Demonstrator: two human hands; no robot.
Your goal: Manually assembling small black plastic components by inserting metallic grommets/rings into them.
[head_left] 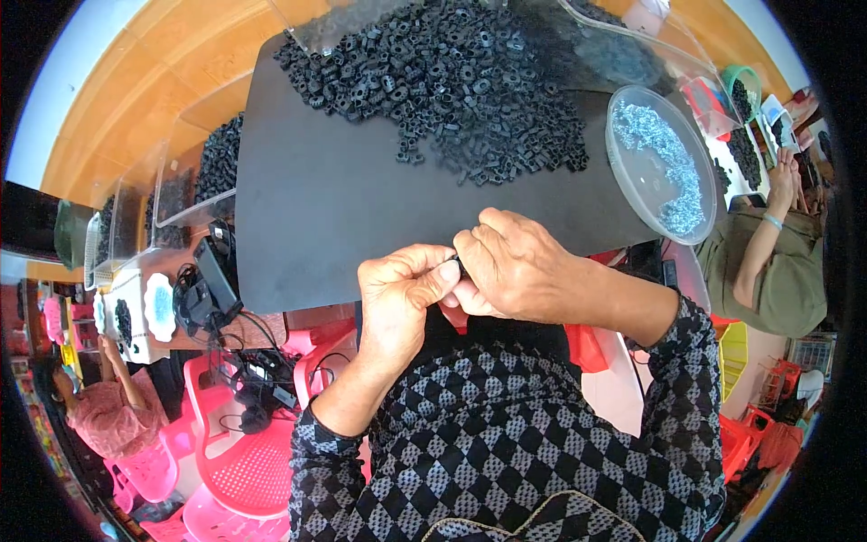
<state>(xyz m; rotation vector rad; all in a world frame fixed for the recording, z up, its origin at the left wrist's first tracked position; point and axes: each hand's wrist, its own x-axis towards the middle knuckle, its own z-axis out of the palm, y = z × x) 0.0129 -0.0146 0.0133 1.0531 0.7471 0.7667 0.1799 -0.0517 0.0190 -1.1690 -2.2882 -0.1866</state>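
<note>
Dark work board [312, 199] bearing a heap of hollow black plastic parts [424, 77].
The heap covers the board's far half. At upper right, a clear plastic bin [682, 74] has dark contents too blurred to identify; at left, beside the board, a clear rectangular bin [196, 211] contains more black parts [219, 161]. A round, shallow clear dish [643, 185] at the board's right holds small, shiny, pale-blue pieces [691, 185], massed along its far and right sides. Beyond it, a green bowl [729, 76] contains black pieces [741, 98]. Before the board's near edge, the right hand [524, 266], fingers curled, and the left hand [402, 294], thumb against forefinger, meet, gripping between their fingertips one small black part [458, 264], mostly hidden.
</note>
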